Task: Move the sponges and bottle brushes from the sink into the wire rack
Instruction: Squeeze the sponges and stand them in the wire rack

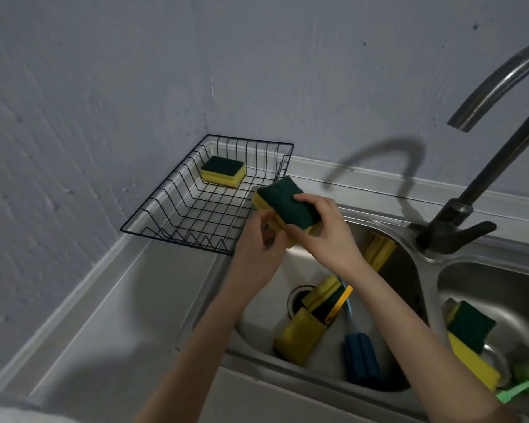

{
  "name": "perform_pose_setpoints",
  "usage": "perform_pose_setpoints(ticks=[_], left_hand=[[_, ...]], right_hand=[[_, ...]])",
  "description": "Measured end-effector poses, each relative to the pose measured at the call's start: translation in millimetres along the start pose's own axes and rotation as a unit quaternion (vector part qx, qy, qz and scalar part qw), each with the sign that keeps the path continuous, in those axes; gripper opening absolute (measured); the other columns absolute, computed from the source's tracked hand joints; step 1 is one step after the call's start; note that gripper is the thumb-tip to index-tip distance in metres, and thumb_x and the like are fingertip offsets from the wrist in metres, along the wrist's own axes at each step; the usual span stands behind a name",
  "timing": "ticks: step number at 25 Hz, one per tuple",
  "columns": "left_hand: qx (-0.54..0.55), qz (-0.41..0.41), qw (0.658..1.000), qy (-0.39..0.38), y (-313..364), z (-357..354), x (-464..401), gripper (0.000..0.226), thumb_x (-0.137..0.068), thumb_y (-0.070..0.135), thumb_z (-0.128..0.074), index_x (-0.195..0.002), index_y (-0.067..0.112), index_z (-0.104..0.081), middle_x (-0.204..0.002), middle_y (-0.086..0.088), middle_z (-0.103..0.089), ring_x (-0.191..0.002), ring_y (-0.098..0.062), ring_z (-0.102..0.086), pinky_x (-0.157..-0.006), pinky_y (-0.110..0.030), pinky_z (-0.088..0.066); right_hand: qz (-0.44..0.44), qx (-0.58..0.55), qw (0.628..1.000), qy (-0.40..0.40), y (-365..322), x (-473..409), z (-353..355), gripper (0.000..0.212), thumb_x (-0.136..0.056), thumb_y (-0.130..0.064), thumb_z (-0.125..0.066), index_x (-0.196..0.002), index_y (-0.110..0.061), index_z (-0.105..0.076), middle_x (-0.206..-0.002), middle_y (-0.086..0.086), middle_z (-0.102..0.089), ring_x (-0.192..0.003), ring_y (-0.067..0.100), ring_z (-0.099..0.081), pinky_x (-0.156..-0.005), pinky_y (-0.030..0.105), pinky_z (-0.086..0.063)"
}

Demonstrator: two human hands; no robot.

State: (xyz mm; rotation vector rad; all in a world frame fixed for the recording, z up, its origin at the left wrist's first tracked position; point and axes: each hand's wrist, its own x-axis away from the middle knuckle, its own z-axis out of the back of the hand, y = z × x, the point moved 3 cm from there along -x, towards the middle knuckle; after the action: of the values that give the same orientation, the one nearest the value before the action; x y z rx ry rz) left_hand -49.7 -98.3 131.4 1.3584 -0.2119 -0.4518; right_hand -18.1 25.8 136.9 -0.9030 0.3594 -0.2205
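Note:
A black wire rack (165,215) sits on the steel drainboard in the corner, with one yellow-and-green sponge (223,171) lying in its far part. Both hands hold another yellow-and-green sponge (283,203) just above the rack's right edge: my right hand (324,230) grips it from the right, my left hand (257,251) from below left. In the left sink basin (257,312) lie more sponges (300,337) (377,247) and a blue bottle brush (361,358) with an orange-handled one (339,303). The right basin holds a sponge (471,340) and a green brush (526,383).
A dark curved faucet (458,218) rises between the two basins at the right. Grey walls meet behind the rack. The steel drainboard (119,315) stretches to the front left of the rack.

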Motion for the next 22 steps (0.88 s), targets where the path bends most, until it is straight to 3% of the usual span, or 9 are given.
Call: perform_pose_setpoints(ticks=[5, 8, 11, 14, 16, 18, 20, 22], left_hand=[[-0.004, 0.005, 1.000, 0.026, -15, 48, -25, 0.034, -0.090, 0.011, -0.046, -0.123, 0.017, -0.043, -0.117, 0.008, -0.050, -0.111, -0.012, -0.055, -0.073, -0.006, -0.046], [-0.015, 0.021, 0.999, 0.033, -25, 72, -47, 0.035, -0.091, 0.011, -0.044, -0.125, 0.018, -0.042, -0.117, 0.009, -0.048, -0.113, -0.010, -0.050, -0.069, -0.002, -0.045], [-0.021, 0.057, 0.998, 0.025, -39, 92, -76, 0.040, -0.091, 0.014, -0.043, -0.130, 0.019, -0.038, -0.117, 0.009, -0.045, -0.115, -0.009, -0.046, -0.085, -0.017, -0.040], [-0.042, 0.086, 0.995, 0.011, -52, 105, -103, 0.045, -0.092, 0.015, -0.042, -0.135, 0.017, -0.032, -0.122, 0.006, -0.045, -0.113, -0.007, -0.045, -0.089, -0.024, -0.036], [-0.090, 0.089, 0.992, -0.011, -62, 110, -123, 0.043, -0.092, 0.015, -0.041, -0.134, 0.015, -0.034, -0.110, 0.009, -0.049, -0.099, -0.003, -0.050, -0.082, -0.021, -0.040], [-0.155, 0.094, 0.982, -0.043, -74, 113, -142, 0.035, -0.091, 0.013, -0.041, -0.126, 0.011, -0.043, -0.084, 0.013, -0.048, -0.077, -0.006, -0.051, -0.066, -0.021, -0.039], [-0.196, 0.108, 0.972, -0.072, -88, 113, -159, 0.028, -0.089, 0.010, -0.041, -0.116, 0.007, -0.049, -0.072, 0.009, -0.047, -0.072, -0.017, -0.051, -0.059, -0.025, -0.037], [-0.226, 0.117, 0.963, -0.093, -99, 112, -169, 0.020, -0.088, 0.009, -0.040, -0.104, 0.007, -0.051, -0.067, 0.005, -0.047, -0.066, -0.018, -0.047, -0.052, -0.024, -0.032]], right_hand=[[0.052, 0.073, 0.995, -0.045, -21, -41, -42, 0.053, -0.081, -0.019, -0.064, -0.131, -0.021, -0.046, -0.135, 0.005, -0.047, -0.120, 0.022, -0.040, -0.101, 0.029, -0.032], [0.070, 0.093, 0.991, -0.071, -26, -73, -69, 0.056, -0.081, -0.018, -0.065, -0.132, -0.015, -0.045, -0.134, 0.009, -0.047, -0.123, 0.024, -0.045, -0.104, 0.031, -0.038], [0.061, 0.114, 0.987, -0.100, -26, -108, -97, 0.055, -0.082, -0.021, -0.063, -0.133, -0.015, -0.044, -0.131, 0.011, -0.041, -0.122, 0.022, -0.044, -0.102, 0.023, -0.037], [0.047, 0.131, 0.982, -0.125, -23, -137, -121, 0.053, -0.083, -0.022, -0.061, -0.133, -0.016, -0.043, -0.130, 0.011, -0.039, -0.121, 0.022, -0.043, -0.096, 0.019, -0.037], [0.041, 0.136, 0.980, -0.142, -18, -157, -136, 0.052, -0.083, -0.020, -0.061, -0.132, -0.015, -0.044, -0.132, 0.012, -0.038, -0.122, 0.024, -0.044, -0.100, 0.024, -0.041], [0.040, 0.154, 0.972, -0.172, -12, -173, -150, 0.053, -0.083, -0.020, -0.061, -0.133, -0.014, -0.044, -0.136, 0.012, -0.036, -0.125, 0.026, -0.043, -0.102, 0.029, -0.042], [0.036, 0.175, 0.963, -0.201, -4, -186, -161, 0.054, -0.084, -0.020, -0.060, -0.134, -0.015, -0.042, -0.141, 0.012, -0.034, -0.129, 0.027, -0.040, -0.104, 0.032, -0.041], [0.028, 0.190, 0.957, -0.219, 4, -194, -168, 0.053, -0.085, -0.019, -0.058, -0.135, -0.015, -0.042, -0.144, 0.012, -0.032, -0.131, 0.028, -0.037, -0.105, 0.032, -0.038]])
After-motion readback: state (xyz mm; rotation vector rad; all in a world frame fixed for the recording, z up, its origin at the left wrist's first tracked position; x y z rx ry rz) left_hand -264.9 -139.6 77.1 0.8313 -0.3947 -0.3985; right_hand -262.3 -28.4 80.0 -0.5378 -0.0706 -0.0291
